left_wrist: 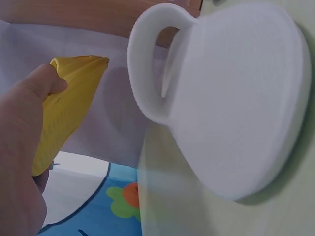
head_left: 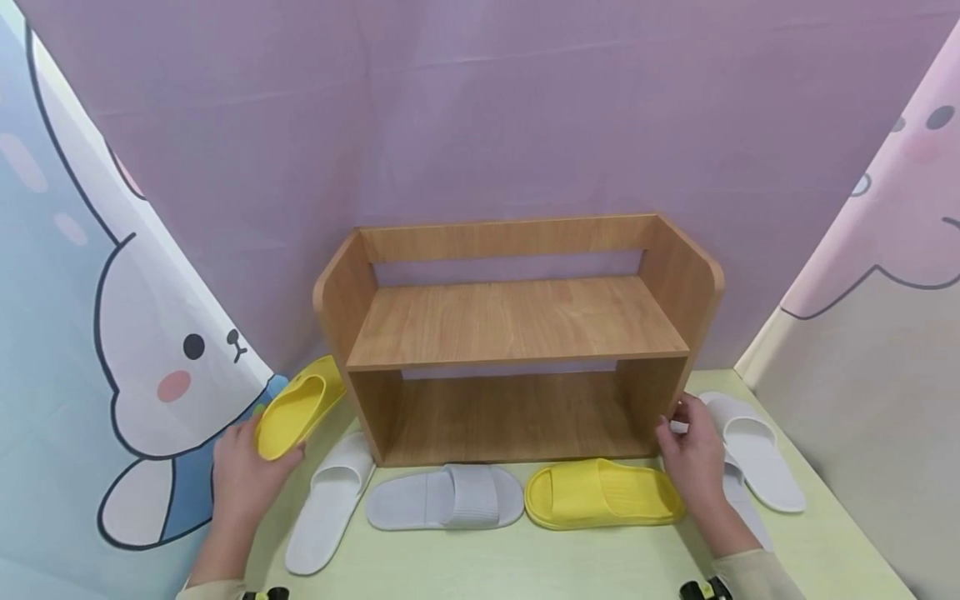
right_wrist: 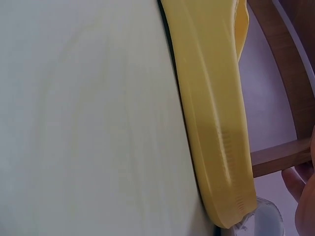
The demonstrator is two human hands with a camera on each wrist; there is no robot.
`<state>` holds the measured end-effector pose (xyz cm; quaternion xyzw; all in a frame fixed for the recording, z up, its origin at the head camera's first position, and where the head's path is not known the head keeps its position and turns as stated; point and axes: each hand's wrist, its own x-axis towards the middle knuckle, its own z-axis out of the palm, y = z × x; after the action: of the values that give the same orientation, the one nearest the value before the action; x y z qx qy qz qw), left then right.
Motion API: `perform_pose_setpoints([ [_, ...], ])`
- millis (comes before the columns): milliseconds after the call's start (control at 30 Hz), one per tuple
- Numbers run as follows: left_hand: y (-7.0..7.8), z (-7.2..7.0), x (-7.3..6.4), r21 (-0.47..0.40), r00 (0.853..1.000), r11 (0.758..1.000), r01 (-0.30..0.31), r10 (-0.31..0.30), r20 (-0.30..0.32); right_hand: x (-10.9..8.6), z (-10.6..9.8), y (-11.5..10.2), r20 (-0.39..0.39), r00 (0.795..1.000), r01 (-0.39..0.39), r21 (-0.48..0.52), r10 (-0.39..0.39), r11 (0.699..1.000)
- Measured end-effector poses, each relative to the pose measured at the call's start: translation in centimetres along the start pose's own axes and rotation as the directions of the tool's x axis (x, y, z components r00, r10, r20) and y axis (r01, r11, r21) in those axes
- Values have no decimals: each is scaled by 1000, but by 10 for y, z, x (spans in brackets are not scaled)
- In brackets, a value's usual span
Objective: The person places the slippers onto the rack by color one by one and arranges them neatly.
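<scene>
My left hand (head_left: 247,471) grips a yellow slipper (head_left: 300,408), raised just left of the two-tier wooden rack (head_left: 517,321). A white slipper (head_left: 326,517), a grey slipper (head_left: 446,497) and a second yellow slipper (head_left: 603,493) lie along the front. My right hand (head_left: 693,454) is at the rack's right panel; whether it grips, I cannot tell. Another white slipper (head_left: 757,454) lies beyond.

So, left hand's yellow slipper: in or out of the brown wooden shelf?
Out: the left hand grips the yellow slipper beside the brown wooden shelf.
</scene>
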<state>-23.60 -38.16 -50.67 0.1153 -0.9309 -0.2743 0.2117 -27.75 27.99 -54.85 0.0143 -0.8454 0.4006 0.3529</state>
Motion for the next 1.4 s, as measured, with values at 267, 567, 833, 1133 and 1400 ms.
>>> perform_pose_setpoints([
  [267,12,-6,1,-27,995,999,-25,22,-94,1,1,1,-9,1000,0,14,0,1000],
  [567,30,-14,0,-80,987,997,-16,2,-164,1,0,0,-15,1000,7,11,-7,1000],
  [833,43,-22,-3,-96,980,995,-16,-4,-201,1,0,0,-7,1000,4,8,-4,1000],
  [1133,53,-29,-6,-100,937,990,-96,56,-344,1,1,0,-23,999,34,8,-34,999],
  [1400,66,-37,-10,-88,931,993,-73,36,-362,0,2,2,-26,999,34,-1,-34,999],
])
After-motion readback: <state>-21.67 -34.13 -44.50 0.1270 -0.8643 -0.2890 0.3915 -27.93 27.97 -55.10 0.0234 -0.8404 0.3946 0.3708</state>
